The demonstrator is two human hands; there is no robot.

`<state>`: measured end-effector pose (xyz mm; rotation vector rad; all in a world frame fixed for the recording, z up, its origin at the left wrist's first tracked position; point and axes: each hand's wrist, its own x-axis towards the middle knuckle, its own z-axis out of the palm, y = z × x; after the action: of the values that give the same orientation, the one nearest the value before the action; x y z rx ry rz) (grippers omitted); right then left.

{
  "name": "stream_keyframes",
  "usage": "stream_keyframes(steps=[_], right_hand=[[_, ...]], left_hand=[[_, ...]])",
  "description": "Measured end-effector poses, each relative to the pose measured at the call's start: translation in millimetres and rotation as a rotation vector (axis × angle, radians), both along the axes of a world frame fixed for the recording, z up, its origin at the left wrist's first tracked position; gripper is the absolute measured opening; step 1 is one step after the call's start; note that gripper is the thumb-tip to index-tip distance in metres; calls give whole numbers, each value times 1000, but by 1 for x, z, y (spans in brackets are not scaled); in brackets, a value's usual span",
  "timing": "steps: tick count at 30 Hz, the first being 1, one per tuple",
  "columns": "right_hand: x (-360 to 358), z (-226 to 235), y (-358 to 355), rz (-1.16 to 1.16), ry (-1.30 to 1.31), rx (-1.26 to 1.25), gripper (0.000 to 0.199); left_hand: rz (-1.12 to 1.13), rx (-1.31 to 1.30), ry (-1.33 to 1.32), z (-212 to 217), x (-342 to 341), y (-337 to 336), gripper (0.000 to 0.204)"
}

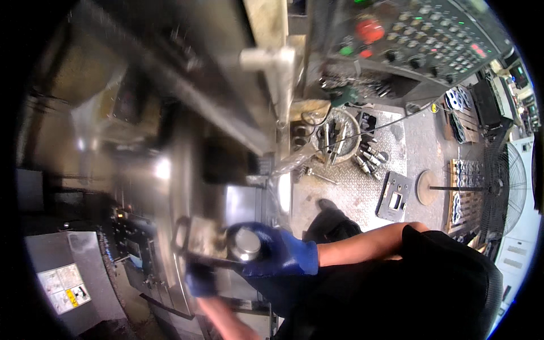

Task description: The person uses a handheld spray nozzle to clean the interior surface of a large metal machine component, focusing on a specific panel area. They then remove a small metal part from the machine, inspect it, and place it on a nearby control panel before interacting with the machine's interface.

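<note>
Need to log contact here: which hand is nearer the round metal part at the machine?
Right. The right hand, in a blue glove, wraps around the round metal part. The left hand, also gloved, sits lower left of it, blurred, by the metal block.

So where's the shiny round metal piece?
In the head view it sits low and left of centre: the shiny round metal piece is cupped in the right hand, in a blue glove, with the left hand just below.

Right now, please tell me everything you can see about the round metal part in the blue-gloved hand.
The round metal part is a short cylinder with a flat, bright silver face, like machined steel. The right hand, in a blue glove, grips it from the side. It sits against the blurred machine chuck, beside the left hand. Its far end is hidden.
</note>
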<state>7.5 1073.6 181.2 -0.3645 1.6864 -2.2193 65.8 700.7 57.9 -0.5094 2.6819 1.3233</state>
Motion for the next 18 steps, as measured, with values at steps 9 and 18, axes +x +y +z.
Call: stream_keyframes(steps=[9,18], right_hand=[[26,120,132,-160,410,113,92],[60,128,255,-316,364,278,90]], left_hand=[[-117,-209,628,228,30,324,38],[-101,114,371,217,25,393,44]])
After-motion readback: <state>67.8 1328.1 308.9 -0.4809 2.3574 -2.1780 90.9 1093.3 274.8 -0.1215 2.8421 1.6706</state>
